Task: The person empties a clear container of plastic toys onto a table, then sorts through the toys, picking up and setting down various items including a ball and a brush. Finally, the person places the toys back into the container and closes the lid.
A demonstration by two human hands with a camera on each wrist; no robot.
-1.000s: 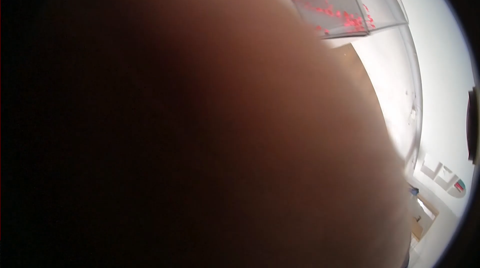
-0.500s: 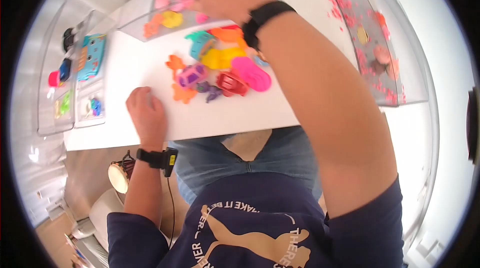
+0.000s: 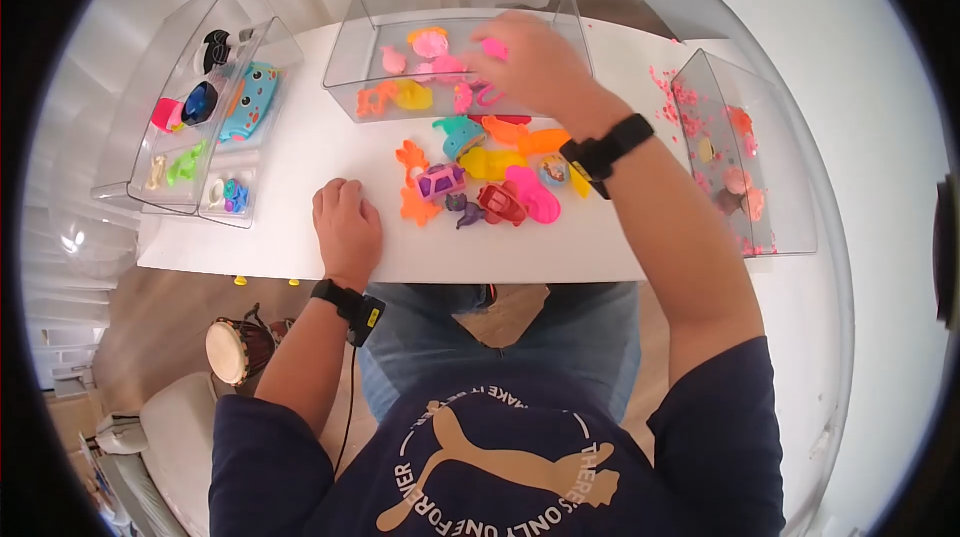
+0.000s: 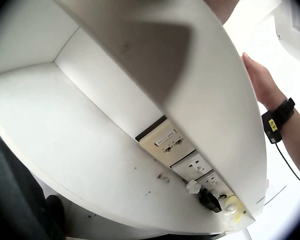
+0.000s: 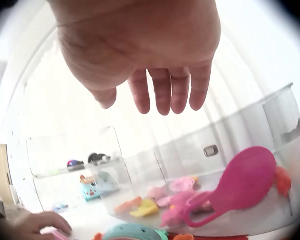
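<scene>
My right hand (image 3: pixel 535 67) reaches over the clear bin (image 3: pixel 350 97) at the back of the table. Its fingers hang extended and slightly apart in the right wrist view, with nothing held. Below them in that view, a pink paddle-shaped toy (image 5: pixel 250 175) leans in the bin among pink, yellow and orange toys. My left hand (image 3: pixel 347 222) rests on the table with loosely bent fingers, left of a toy pile. That pile includes an orange toy (image 3: pixel 412 162), a purple toy (image 3: pixel 440 182), a red toy (image 3: pixel 502 204) and a teal toy (image 3: pixel 460 139).
A clear divided organizer (image 3: pixel 125 190) with a blue toy case (image 3: pixel 250 102) and small toys stands at left. At right is another clear bin (image 3: pixel 790 237) with pink bits, some scattered outside. The left wrist view shows power sockets (image 4: pixel 196 165) under a white ledge.
The blurred brownish shape that covered most of the head view is gone. Since half a second ago the head view has shifted; my right hand remains over the back bin, my left on the table.
</scene>
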